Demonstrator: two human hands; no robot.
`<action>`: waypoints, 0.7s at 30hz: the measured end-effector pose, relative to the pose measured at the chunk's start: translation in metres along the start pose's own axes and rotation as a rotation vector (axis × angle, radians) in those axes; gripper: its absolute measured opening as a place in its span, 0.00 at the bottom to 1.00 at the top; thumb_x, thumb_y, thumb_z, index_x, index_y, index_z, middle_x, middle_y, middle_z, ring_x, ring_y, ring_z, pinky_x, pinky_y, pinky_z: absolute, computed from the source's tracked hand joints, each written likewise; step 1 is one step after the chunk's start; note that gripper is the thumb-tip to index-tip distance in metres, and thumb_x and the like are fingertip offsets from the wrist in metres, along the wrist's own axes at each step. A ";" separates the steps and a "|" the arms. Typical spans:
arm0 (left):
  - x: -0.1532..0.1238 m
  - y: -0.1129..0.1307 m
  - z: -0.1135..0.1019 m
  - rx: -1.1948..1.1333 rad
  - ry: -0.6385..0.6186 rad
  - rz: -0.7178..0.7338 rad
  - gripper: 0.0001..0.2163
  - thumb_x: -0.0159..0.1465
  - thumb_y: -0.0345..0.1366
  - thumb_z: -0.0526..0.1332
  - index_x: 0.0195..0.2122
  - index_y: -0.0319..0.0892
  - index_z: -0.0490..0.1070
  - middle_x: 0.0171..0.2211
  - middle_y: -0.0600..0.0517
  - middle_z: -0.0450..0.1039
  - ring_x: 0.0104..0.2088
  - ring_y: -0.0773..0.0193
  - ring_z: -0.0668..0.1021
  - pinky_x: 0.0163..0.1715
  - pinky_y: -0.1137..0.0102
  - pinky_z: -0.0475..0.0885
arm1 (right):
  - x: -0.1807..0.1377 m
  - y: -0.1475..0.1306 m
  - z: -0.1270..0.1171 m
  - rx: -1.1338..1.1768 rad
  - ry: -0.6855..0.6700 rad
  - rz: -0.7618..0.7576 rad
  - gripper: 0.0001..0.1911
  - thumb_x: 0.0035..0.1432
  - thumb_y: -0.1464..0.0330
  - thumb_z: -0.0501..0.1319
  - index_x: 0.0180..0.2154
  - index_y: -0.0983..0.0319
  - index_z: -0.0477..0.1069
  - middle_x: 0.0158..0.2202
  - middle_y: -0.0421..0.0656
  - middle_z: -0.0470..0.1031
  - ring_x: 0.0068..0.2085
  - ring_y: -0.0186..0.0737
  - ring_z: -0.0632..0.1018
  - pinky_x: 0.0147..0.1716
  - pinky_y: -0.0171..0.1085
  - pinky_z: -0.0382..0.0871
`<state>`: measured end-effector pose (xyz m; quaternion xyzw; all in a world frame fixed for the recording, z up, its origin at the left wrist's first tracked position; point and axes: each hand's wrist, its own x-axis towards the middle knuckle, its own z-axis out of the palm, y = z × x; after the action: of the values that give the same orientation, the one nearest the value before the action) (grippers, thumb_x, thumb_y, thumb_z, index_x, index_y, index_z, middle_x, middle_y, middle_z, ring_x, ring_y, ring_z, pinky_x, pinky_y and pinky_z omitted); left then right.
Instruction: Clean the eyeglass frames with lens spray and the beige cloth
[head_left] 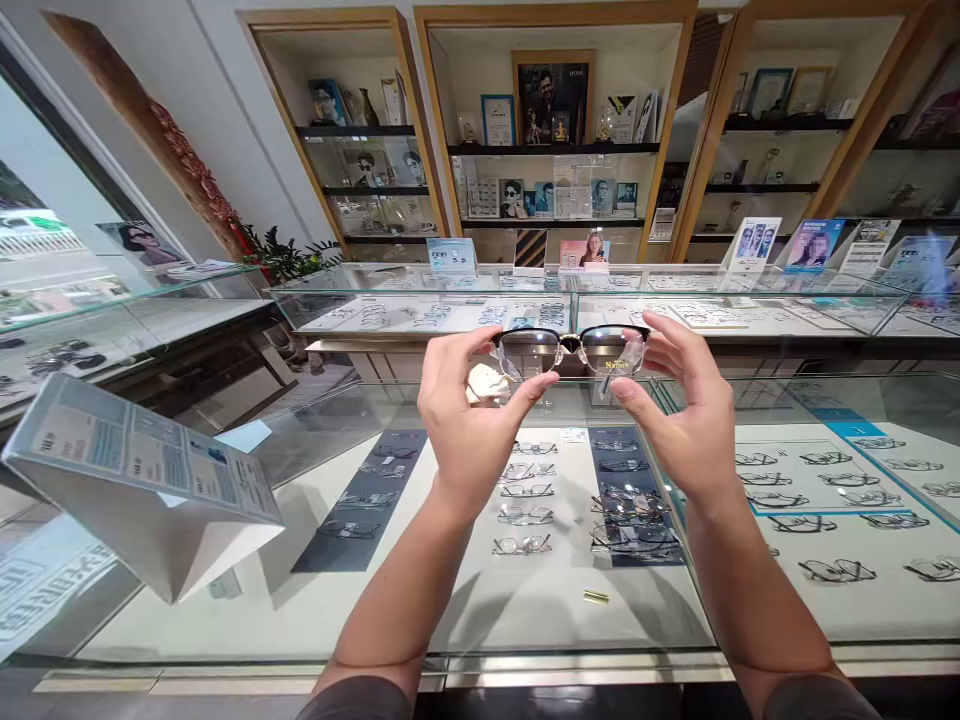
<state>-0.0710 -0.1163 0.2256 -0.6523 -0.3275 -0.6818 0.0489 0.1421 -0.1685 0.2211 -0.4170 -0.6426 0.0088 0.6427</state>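
A pair of eyeglasses (571,343) with a black browline top and clear lenses is held up at the middle of the view, above the glass showcase. My left hand (472,410) grips its left side, thumb below the lens and fingers at the frame's corner. On the other side my right hand (682,405) pinches the right end between thumb and fingers. Yellow lettering shows on the right lens. A crumpled white cloth or similar pale thing (486,384) appears beside my left fingers; whether I hold it, I cannot tell.
Rows of glasses (524,516) lie inside the showcase (375,640) below my arms. A folded display card (150,480) stands on its left. Beyond is another glass counter (450,285) with sign cards (752,245). Wooden shelves (555,150) line the back wall.
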 end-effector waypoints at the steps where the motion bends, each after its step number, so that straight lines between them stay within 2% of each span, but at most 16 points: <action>1: 0.000 0.000 0.001 0.003 0.001 -0.001 0.27 0.58 0.53 0.78 0.54 0.46 0.78 0.47 0.48 0.77 0.47 0.57 0.79 0.49 0.60 0.77 | 0.000 0.002 0.001 0.002 0.005 0.007 0.32 0.63 0.55 0.72 0.66 0.46 0.71 0.61 0.45 0.80 0.59 0.55 0.81 0.61 0.60 0.77; 6: -0.001 -0.001 0.007 0.011 0.051 0.039 0.27 0.58 0.52 0.78 0.53 0.45 0.78 0.47 0.47 0.77 0.47 0.56 0.79 0.49 0.60 0.78 | 0.005 0.015 0.004 0.045 0.004 0.049 0.27 0.63 0.55 0.73 0.61 0.47 0.75 0.59 0.44 0.81 0.58 0.53 0.82 0.59 0.59 0.80; 16: -0.008 -0.009 0.018 0.066 0.102 0.082 0.29 0.57 0.51 0.79 0.55 0.45 0.76 0.48 0.45 0.76 0.49 0.54 0.78 0.51 0.57 0.77 | 0.010 0.034 0.010 0.186 -0.118 0.108 0.29 0.66 0.55 0.71 0.65 0.45 0.71 0.63 0.45 0.78 0.63 0.54 0.80 0.64 0.58 0.76; 21: -0.011 -0.009 0.019 0.041 0.117 0.087 0.29 0.57 0.50 0.79 0.56 0.44 0.76 0.48 0.45 0.75 0.50 0.54 0.78 0.50 0.58 0.78 | 0.011 0.038 0.010 0.221 -0.161 0.134 0.28 0.64 0.54 0.72 0.64 0.45 0.72 0.62 0.45 0.78 0.63 0.54 0.79 0.63 0.59 0.77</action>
<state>-0.0573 -0.1031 0.2112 -0.6238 -0.3094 -0.7091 0.1108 0.1556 -0.1323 0.2071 -0.3836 -0.6578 0.1558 0.6292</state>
